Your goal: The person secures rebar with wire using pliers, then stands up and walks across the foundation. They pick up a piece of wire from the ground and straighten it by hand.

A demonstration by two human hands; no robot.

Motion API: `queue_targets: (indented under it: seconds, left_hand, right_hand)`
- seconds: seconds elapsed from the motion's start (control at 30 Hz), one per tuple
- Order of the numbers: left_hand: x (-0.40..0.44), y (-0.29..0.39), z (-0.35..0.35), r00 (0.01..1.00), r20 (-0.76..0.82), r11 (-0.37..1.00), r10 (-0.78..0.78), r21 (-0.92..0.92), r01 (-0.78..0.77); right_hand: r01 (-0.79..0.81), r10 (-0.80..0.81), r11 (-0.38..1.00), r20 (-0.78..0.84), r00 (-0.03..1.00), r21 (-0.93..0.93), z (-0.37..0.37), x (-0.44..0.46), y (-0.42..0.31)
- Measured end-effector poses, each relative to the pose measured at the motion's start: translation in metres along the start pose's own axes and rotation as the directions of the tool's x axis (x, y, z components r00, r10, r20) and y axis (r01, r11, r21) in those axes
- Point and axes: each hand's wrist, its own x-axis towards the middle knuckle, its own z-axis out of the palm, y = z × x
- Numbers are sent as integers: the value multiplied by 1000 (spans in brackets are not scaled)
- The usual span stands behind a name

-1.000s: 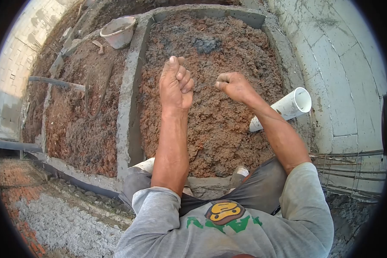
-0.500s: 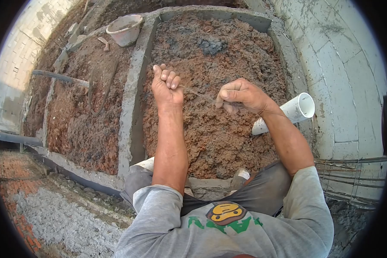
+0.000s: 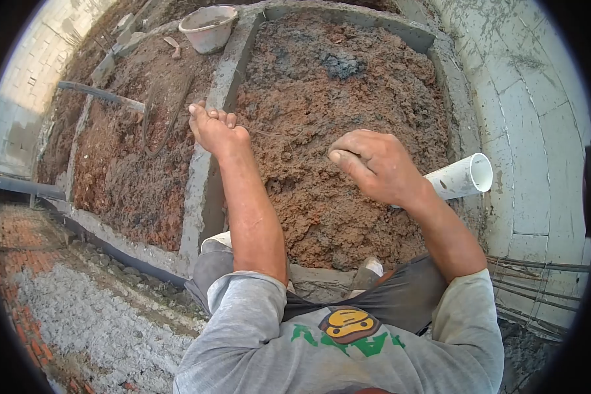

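My left hand (image 3: 218, 131) is closed around one end of a thin brown string (image 3: 268, 134), above the concrete divider on the left. From the fist the string trails right over the rough brown soil (image 3: 308, 190), and its far end is hard to make out. My right hand (image 3: 377, 164) hovers over the soil, thumb and fingers curled together. Whether anything sits in that pinch is hidden. A white plastic pipe (image 3: 450, 180) sticks up at a slant just behind my right wrist.
Concrete walls (image 3: 203, 177) frame the soil beds. A dirty bucket (image 3: 209, 33) stands at the upper left, near a small curved piece (image 3: 172, 46). A hose loop (image 3: 152, 131) lies on the left bed by a grey pipe (image 3: 102, 95). Steel bars (image 3: 538, 266) jut out at right.
My left hand has moved left and tilted outward, drawing the string with it. My right hand has turned palm down, and the gap between the hands is wider. The view has shifted slightly.
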Motion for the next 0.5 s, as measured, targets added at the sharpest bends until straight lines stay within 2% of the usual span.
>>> queue_targets:
  seconds: [0.07,0.1,0.17,0.2,0.27,0.33,0.4,0.47,0.5]
  left_hand:
    - [-12,-7,8,997,78,1000,-8,-24,10]
    - [-22,-7,14,992,120,999,-27,-15,29]
    - [-31,-7,19,986,158,999,-50,-10,52]
    - [-32,-6,20,985,165,999,-48,-12,51]
    - [-30,-5,17,982,174,997,-67,-27,73]
    - [-28,-9,10,975,204,995,-85,-39,95]
    - [-29,-17,13,966,167,978,-197,-40,207]
    - [-40,-27,18,950,200,967,-241,-28,252]
    - [-51,-31,19,952,176,968,-248,18,249]
  right_hand:
    - [72,-108,985,-234,966,-155,28,12,-9]
    - [63,-103,984,-244,964,-164,41,14,0]
    - [68,-140,941,-199,970,-332,62,18,22]
    - [68,-143,940,-205,968,-334,63,17,25]
    - [29,-35,996,-68,997,-88,64,14,28]
    - [-2,-2,998,-67,998,-59,60,17,26]
    - [-47,43,998,-90,995,-42,56,18,29]
    - [63,-126,934,-160,979,-352,60,16,38]
    - [62,-127,933,-163,978,-355,63,15,39]
